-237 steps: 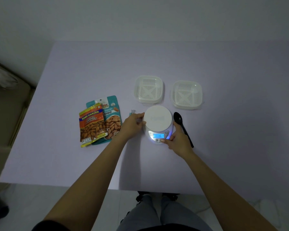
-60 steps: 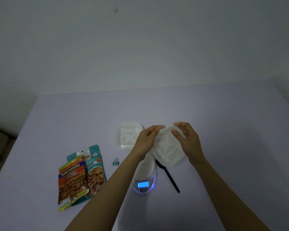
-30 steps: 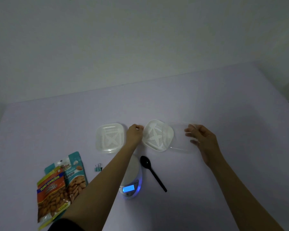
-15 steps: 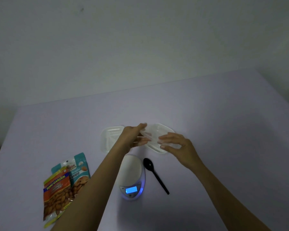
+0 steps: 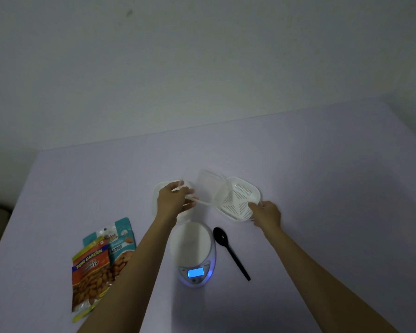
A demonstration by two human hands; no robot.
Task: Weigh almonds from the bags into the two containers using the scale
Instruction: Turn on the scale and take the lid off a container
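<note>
- Beyond the scale (image 5: 194, 248), the left hand (image 5: 174, 201) is gripping a clear tub (image 5: 208, 186) by its rim.
- The right hand (image 5: 266, 213) is pinching the strainer's (image 5: 237, 200) near edge, fingers curled.

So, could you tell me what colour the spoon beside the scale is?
The spoon is black, seen best in the head view.

2 almond bags (image 5: 95, 270) lie overlapped at left, orange over teal. The white scale (image 5: 193, 246), display lit blue, sits centre. Beyond it a white slotted container (image 5: 237, 200) and clear tub (image 5: 207, 186) are raised, tilted; the other container (image 5: 156, 195) lies flat, partly hidden
</note>
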